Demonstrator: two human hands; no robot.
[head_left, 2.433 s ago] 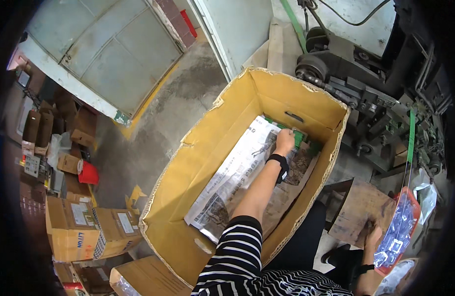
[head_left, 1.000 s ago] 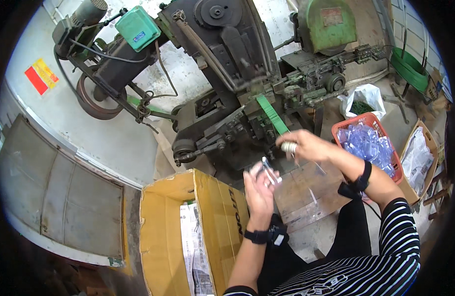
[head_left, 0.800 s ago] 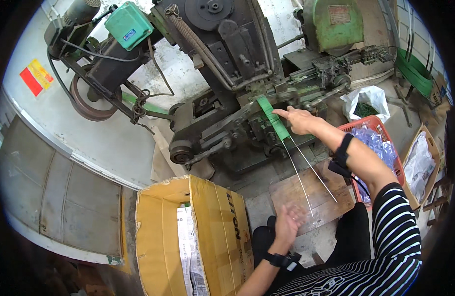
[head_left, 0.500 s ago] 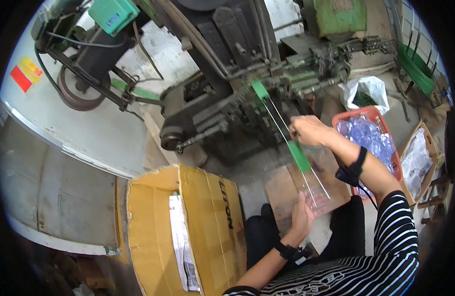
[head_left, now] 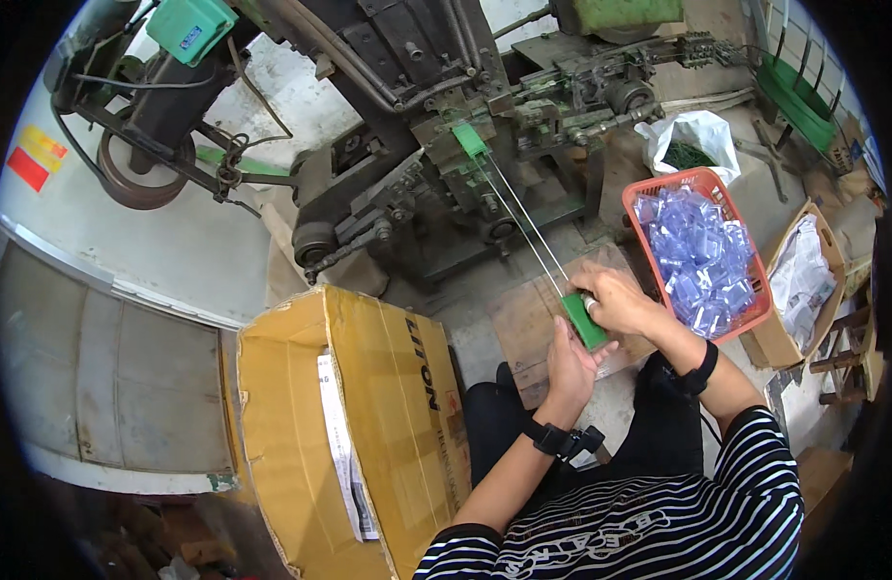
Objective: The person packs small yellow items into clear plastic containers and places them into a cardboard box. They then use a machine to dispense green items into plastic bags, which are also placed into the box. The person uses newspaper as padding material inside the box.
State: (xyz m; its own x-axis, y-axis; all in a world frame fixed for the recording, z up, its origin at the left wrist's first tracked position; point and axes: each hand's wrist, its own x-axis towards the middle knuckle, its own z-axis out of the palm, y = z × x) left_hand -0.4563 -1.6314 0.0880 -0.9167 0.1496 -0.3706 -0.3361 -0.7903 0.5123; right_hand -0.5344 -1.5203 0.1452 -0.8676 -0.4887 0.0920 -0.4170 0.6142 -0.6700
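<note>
My right hand point(head_left: 610, 298) is closed on the side of a flat green block point(head_left: 584, 321), with fingers and thumb curled at its upper part. My left hand point(head_left: 570, 365) cups the block's lower end from beneath, palm turned up. Some clear plastic shows faintly by the left fingers; its shape I cannot make out. Two thin metal rods point(head_left: 526, 220) run from the block up to a second green piece point(head_left: 468, 140) on the dark machine point(head_left: 436, 126).
A wooden board point(head_left: 518, 324) lies below my hands. To the right stands a red basket point(head_left: 631, 208) of clear bluish plastic pieces, a white bag point(head_left: 721, 135) of green strands, and a cardboard box point(head_left: 770, 343). A large yellow carton point(head_left: 388, 387) is at my left.
The nearer green block has slid down the rods toward me, with my right hand moving down alongside it. My left hand has come up to the block. The view has shifted slightly.
</note>
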